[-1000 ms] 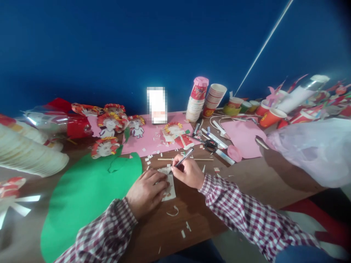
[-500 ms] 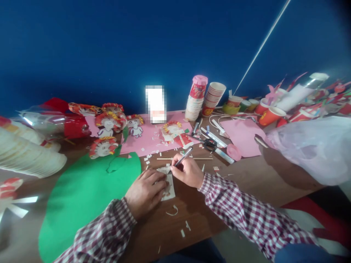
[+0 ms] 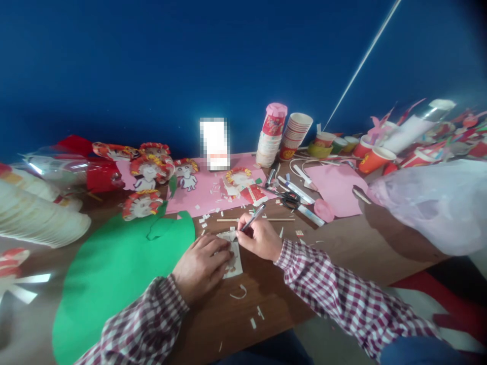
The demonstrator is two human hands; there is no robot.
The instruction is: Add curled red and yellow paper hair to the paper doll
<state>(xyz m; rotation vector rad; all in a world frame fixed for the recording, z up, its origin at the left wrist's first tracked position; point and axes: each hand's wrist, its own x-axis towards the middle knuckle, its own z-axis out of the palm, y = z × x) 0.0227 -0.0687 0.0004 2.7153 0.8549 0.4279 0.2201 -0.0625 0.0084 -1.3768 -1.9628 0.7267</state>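
Note:
In the head view, my right hand (image 3: 262,237) is closed around a pen (image 3: 254,217), its tip down at the upper edge of a small piece of white paper (image 3: 236,263). My left hand (image 3: 203,263) lies flat over the left part of that paper, fingers stretched out and pressing it to the table. Under the left fingers much of the paper is hidden, and what is drawn on it is too small to tell. A thin wooden stick (image 3: 279,219) lies just beyond my right hand. Left of my left hand spreads a large green sheet (image 3: 125,274).
Black scissors (image 3: 291,200) and markers (image 3: 297,189) lie beyond my right hand. Paper cup stacks (image 3: 296,134) stand by the blue wall. Decorated paper figures (image 3: 148,175) rest at the back left, a pink sheet (image 3: 205,195) behind my hands, a plastic bag (image 3: 433,208) at right. Scraps litter the table.
The whole view has shifted very slightly. Both hands, the pen and the paper hold nearly the same positions.

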